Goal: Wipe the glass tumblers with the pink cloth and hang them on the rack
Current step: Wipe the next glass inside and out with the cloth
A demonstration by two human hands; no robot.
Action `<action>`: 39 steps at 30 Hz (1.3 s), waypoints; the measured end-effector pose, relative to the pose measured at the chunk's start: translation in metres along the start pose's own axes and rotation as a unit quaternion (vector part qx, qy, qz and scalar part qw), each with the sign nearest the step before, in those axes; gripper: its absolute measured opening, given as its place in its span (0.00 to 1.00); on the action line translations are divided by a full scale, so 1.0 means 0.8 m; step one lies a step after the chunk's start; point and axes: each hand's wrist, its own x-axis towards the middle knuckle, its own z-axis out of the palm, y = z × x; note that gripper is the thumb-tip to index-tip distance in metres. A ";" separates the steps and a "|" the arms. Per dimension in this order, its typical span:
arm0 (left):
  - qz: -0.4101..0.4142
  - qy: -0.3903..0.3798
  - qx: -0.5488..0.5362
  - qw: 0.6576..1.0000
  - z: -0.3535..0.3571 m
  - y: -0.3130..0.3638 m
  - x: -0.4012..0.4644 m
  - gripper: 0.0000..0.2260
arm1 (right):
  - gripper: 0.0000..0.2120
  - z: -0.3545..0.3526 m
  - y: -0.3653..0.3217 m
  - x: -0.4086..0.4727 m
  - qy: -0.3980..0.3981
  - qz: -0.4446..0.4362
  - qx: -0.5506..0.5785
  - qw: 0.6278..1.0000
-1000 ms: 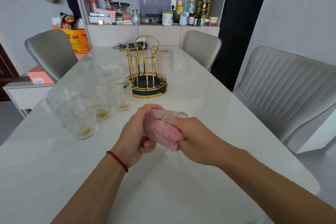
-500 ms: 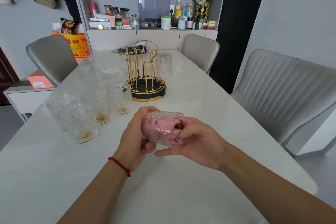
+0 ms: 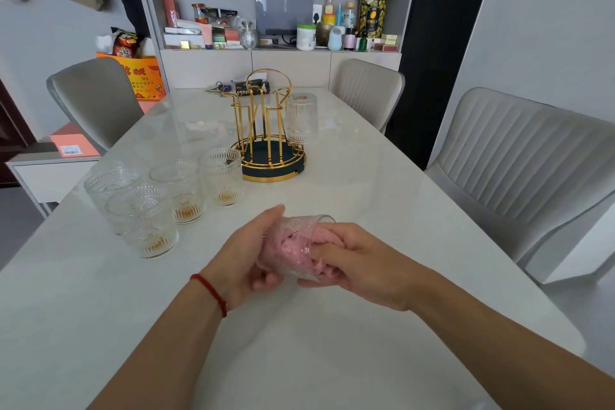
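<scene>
My left hand (image 3: 244, 255) grips a clear embossed glass tumbler (image 3: 293, 236) lying on its side above the white table (image 3: 366, 203), mouth toward the right. The pink cloth (image 3: 291, 248) is stuffed inside it, and the fingers of my right hand (image 3: 352, 261) reach into the mouth and hold the cloth. Several more tumblers (image 3: 181, 191) stand upright at the left. The gold rack (image 3: 268, 130) on its dark round base stands farther back, with one tumbler (image 3: 301, 118) hanging upside down on its right side.
Grey chairs stand at the right (image 3: 519, 170), far right (image 3: 366, 90) and far left (image 3: 93, 100). Keys and a small dark box (image 3: 248, 90) lie at the table's far end. A cluttered shelf (image 3: 283, 33) fills the back wall.
My right hand's fingers have gone deeper into the tumbler with the cloth and turned. The tumbler stays in my left hand at about the same place.
</scene>
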 end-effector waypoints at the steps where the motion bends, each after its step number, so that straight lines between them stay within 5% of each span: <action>1: 0.021 0.037 -0.010 0.999 0.005 -0.001 0.001 0.17 | 0.17 0.003 0.002 0.002 0.015 0.003 0.005 1.000; 5: 0.229 0.113 -0.021 0.967 0.014 -0.006 0.002 0.11 | 0.14 0.022 0.007 0.006 0.054 -0.006 0.147 0.988; 9: 0.446 0.110 0.032 0.887 0.003 -0.014 0.005 0.13 | 0.16 0.035 0.003 0.007 0.024 -0.011 0.258 0.966; 11: 0.428 0.049 0.017 0.902 -0.004 -0.014 0.007 0.15 | 0.16 0.027 0.003 0.007 0.033 -0.016 0.215 0.976; 14: 0.228 -0.088 -0.023 0.970 -0.017 0.002 0.003 0.20 | 0.14 0.012 -0.005 0.002 0.053 -0.059 0.047 0.996; 17: 0.059 -0.056 -0.018 0.997 -0.017 0.005 0.003 0.19 | 0.12 0.007 -0.016 -0.004 0.064 -0.088 -0.207 0.972; 20: 0.092 0.075 -0.062 0.991 0.008 -0.001 0.003 0.11 | 0.14 0.011 -0.013 -0.001 0.070 -0.101 -0.274 0.954; 24: 0.239 0.132 -0.095 0.957 0.019 0.000 -0.003 0.13 | 0.14 0.024 -0.009 0.006 0.095 -0.070 0.055 0.991; 26: 0.301 0.131 -0.060 0.943 0.016 -0.003 -0.006 0.13 | 0.15 0.031 -0.007 0.005 0.074 -0.031 0.193 0.978; 29: 0.312 0.056 -0.026 0.948 0.011 -0.004 -0.007 0.18 | 0.16 0.026 -0.004 0.003 0.065 -0.030 0.211 0.975; 32: 0.182 -0.071 -0.060 0.979 -0.002 0.010 -0.009 0.21 | 0.14 0.011 -0.010 -0.006 0.061 -0.080 0.088 0.991; 35: 0.051 -0.057 0.007 0.997 -0.012 0.009 -0.004 0.21 | 0.14 0.008 -0.018 -0.014 0.042 -0.097 -0.220 0.970; 37: 0.080 0.005 0.000 0.997 -0.004 0.002 0.001 0.14 | 0.14 0.007 -0.017 -0.012 0.037 -0.095 -0.373 0.922; 39: 0.144 0.046 -0.044 0.988 0.011 -0.002 -0.001 0.11 | 0.13 0.012 -0.010 -0.009 0.076 -0.107 -0.338 0.932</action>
